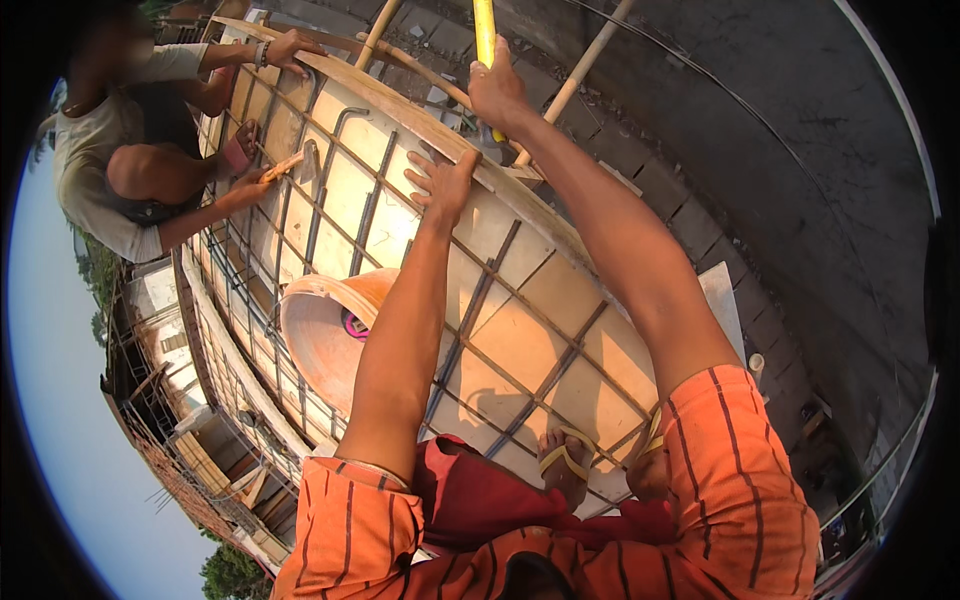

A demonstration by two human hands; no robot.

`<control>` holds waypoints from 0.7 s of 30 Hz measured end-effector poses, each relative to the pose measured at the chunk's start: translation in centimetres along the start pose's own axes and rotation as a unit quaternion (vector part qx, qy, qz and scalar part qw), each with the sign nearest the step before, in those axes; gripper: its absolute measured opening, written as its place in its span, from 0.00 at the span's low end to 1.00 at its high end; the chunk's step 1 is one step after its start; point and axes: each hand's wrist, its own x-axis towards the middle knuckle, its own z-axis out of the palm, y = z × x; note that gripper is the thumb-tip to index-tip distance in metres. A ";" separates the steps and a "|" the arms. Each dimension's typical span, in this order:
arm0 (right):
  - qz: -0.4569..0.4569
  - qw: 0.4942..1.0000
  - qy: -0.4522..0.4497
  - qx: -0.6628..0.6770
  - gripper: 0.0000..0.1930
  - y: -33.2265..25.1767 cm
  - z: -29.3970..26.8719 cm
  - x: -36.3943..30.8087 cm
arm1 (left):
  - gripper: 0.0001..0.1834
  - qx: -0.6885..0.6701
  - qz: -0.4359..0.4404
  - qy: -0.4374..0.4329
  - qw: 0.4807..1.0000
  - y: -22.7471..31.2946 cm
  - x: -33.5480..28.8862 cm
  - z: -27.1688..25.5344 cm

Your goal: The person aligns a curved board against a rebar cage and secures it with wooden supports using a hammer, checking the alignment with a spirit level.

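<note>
My right hand (497,88) is closed round a yellow handle (485,25), raised beyond the board; its upper end leaves the picture, so the tool's kind is hidden. With fingers spread, my left hand (440,185) presses against the inner side of a long wooden edge board (400,98), near where one length ends. Below it a grid of steel reinforcing bars (480,285) lies over pale formwork panels (535,385). Beside my left forearm an orange bucket (300,335) lies tipped, with something pink inside.
A co-worker (90,190) squats at the left, one hand on the edge board, the other holding a wooden-handled hammer (285,167). Bamboo poles (590,75) rise outside the board. Beyond the edge is a drop to paved ground (690,225). My sandalled feet (565,460) stand on the panels.
</note>
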 end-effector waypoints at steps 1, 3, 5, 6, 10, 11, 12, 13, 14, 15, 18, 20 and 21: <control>-0.014 0.988 -0.148 -0.034 0.29 2.9 0.5 -0.2 | 0.60 -0.003 0.005 -0.005 1.000 0.3 -0.5 0.2; -0.014 0.952 -0.301 -0.053 0.28 2.5 -1.4 -0.2 | 0.60 -0.011 0.011 -0.002 1.000 0.2 -1.6 -0.2; 0.026 0.947 -0.318 -0.024 0.24 -1.2 -4.3 0.7 | 0.60 -0.015 0.009 0.016 1.000 -0.6 -1.3 -0.7; 0.012 0.959 -0.282 0.041 0.21 -3.8 -5.5 0.3 | 0.60 -0.019 0.011 0.023 1.000 -0.7 -0.9 -0.8; -0.084 0.995 -0.045 -0.010 0.17 -6.7 -8.7 5.3 | 0.62 -0.027 0.013 -0.033 0.999 0.5 -1.3 -0.9; -0.078 0.997 0.013 -0.019 0.17 -5.6 -9.5 5.4 | 0.61 -0.036 0.028 -0.035 0.998 2.0 -1.5 -0.2; -0.069 0.997 0.032 -0.012 0.17 -4.4 -7.2 5.5 | 0.61 -0.032 0.015 -0.014 0.999 0.8 -1.3 -0.3; -0.045 0.998 0.031 -0.013 0.18 -3.1 -5.3 4.6 | 0.61 -0.030 0.015 0.001 0.999 0.3 -0.9 0.0; -0.011 0.999 0.015 -0.033 0.18 -0.5 -2.6 2.4 | 0.61 -0.027 0.019 0.014 0.999 0.4 -0.5 0.0; 0.019 0.996 -0.053 -0.067 0.19 2.9 -0.5 0.9 | 0.61 -0.034 0.022 0.005 0.999 0.7 -1.0 0.4; 0.137 0.920 -0.367 0.037 0.22 2.9 -3.7 1.0 | 0.62 -0.054 0.024 0.018 0.998 1.0 -1.9 -0.7; 0.138 0.935 -0.304 0.123 0.23 -0.6 -7.5 0.5 | 0.62 -0.041 0.009 0.028 0.999 0.2 -2.0 -1.1; 0.104 0.953 -0.213 0.189 0.22 -2.4 -8.6 0.2 | 0.62 -0.012 0.001 0.002 1.000 -0.7 -0.9 -1.2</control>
